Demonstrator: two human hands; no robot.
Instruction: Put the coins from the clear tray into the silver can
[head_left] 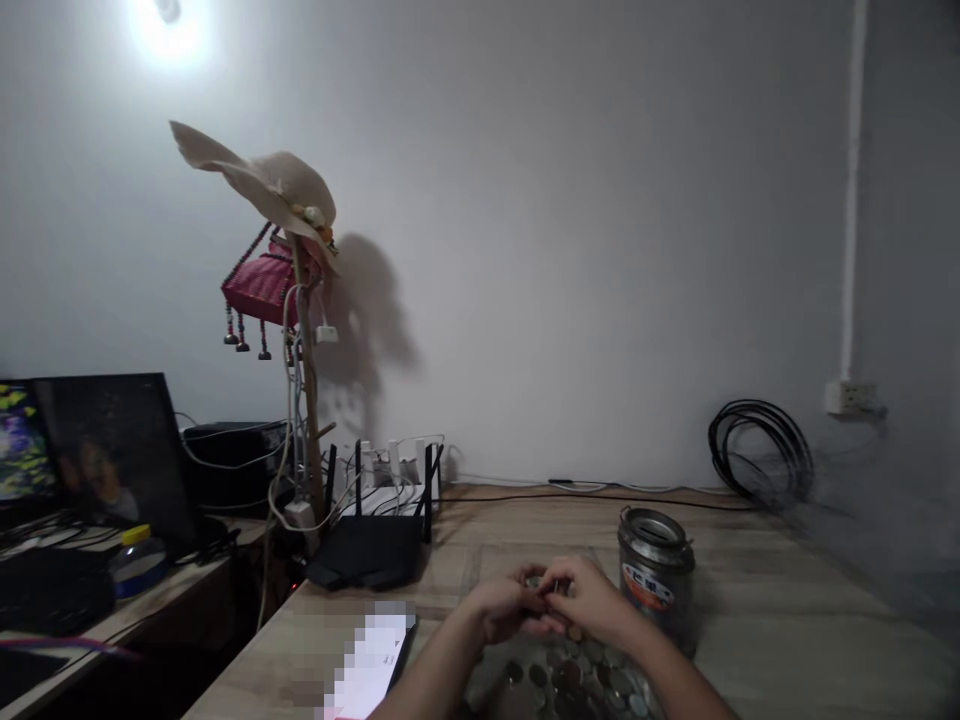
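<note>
The jar [658,578] stands upright on the wood-grained table [810,640], just beyond the right hand [586,598]. It is round and grey, its long axis vertical, with a metallic-looking rim and an orange-and-white label [649,588] facing the person; its contents are too dim to tell. The coins [568,676] lie in a loose, overlapping spread below the hands, at the near edge of view: thin, round discs, silvery and dull, most of them flat, with no long axis across their faces. Over them, the left hand [504,608] and the right meet, fingers bent inward and tips touching; whether either pinches a coin I cannot tell. Left of the forearms a phone [375,662] lies flat, its long axis slanting away to the right.
</note>
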